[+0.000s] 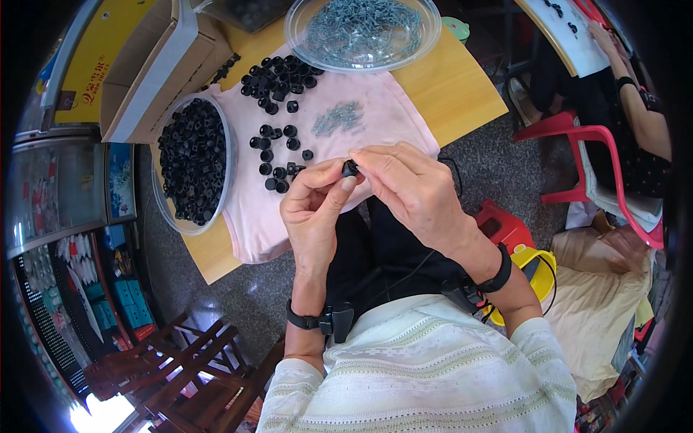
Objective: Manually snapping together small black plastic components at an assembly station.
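Note:
Above the near edge of a pink cloth (253, 234), my left hand (312, 216) pinches a small round black plastic cap (349, 168) between thumb and fingertips. My right hand (415, 184) meets it there, its fingers pressed together at the cap's top; whatever they pinch is hidden. Just beyond my hands lies a loose group of black caps (266, 155). Farther back on the cloth is a denser heap of the same caps (278, 79). To its right, small silvery screws (339, 119) lie spread in a patch.
A clear tub (229, 169) full of black parts stands at the left. At the back, a clear round bowl (291, 36) holds many screws. Beside the tub is a cardboard box (119, 108). At right, another person's arm (642, 108) rests at a table beside a red chair (613, 155).

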Motion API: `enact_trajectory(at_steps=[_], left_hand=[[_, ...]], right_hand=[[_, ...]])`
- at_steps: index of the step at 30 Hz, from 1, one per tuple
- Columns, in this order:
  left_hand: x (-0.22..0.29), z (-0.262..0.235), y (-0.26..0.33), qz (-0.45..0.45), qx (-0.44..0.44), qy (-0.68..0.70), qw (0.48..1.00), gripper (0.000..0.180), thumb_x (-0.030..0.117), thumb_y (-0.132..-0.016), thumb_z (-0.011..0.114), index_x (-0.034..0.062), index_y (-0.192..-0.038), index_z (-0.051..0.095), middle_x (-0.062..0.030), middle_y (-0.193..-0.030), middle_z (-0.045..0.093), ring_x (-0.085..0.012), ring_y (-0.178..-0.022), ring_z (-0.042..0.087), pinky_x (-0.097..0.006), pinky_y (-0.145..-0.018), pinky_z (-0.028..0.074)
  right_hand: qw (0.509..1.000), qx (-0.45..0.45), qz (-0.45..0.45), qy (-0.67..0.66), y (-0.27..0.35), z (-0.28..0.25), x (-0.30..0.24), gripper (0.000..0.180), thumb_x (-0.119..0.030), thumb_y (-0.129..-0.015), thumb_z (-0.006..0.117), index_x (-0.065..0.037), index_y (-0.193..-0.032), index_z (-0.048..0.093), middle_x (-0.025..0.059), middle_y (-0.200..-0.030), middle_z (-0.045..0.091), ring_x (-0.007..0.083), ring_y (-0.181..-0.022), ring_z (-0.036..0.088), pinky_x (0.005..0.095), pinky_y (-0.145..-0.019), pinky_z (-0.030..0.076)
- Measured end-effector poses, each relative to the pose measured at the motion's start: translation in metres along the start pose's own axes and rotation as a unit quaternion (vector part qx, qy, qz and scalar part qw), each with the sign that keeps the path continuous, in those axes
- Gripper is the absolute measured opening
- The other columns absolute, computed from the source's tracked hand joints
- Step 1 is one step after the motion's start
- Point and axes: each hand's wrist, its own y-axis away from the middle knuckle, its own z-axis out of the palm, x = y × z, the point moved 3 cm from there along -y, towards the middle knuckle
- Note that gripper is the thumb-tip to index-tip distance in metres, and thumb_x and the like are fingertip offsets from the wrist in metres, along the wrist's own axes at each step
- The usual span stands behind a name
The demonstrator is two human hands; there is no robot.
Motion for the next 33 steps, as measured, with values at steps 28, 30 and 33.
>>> enact_trajectory(at_steps=[28, 30, 33], left_hand=[[-0.013, 0.017, 0.004, -0.092, 0.049, 0.111, 0.988, 0.013, -0.004, -0.086, 0.068, 0.0026, -0.096, 0.063, -0.0079, -0.101, 0.067, -0.0125, -0.091, 0.064, -0.029, -0.083, 0.055], [-0.008, 0.02, 0.002, -0.088, 0.05, 0.118, 0.988, 0.012, -0.003, -0.086, 0.067, 0.0028, -0.096, 0.062, -0.0083, -0.101, 0.067, -0.0128, -0.091, 0.065, -0.03, -0.083, 0.055], [-0.002, 0.019, -0.002, -0.084, 0.04, 0.133, 0.987, 0.011, -0.001, -0.087, 0.067, 0.0026, -0.097, 0.062, -0.0093, -0.102, 0.068, -0.0141, -0.091, 0.066, -0.03, -0.084, 0.055]], right_hand=[[0.994, 0.05, 0.094, -0.023, 0.013, 0.002, 0.0, 0.03, 0.005, -0.075, 0.068, 0.001, -0.105, 0.065, 0.0134, -0.098, 0.068, 0.0274, -0.085, 0.066, 0.0326, -0.071, 0.056], [0.992, 0.053, 0.109, -0.032, 0.008, -0.001, -0.001, 0.03, 0.005, -0.074, 0.069, 0.0, -0.104, 0.066, 0.0129, -0.098, 0.068, 0.0269, -0.083, 0.066, 0.0321, -0.069, 0.056], [0.989, 0.037, 0.124, -0.066, -0.001, -0.001, 0.0, 0.031, 0.004, -0.073, 0.07, -0.001, -0.104, 0.066, 0.0117, -0.097, 0.068, 0.0256, -0.082, 0.067, 0.031, -0.068, 0.057]])
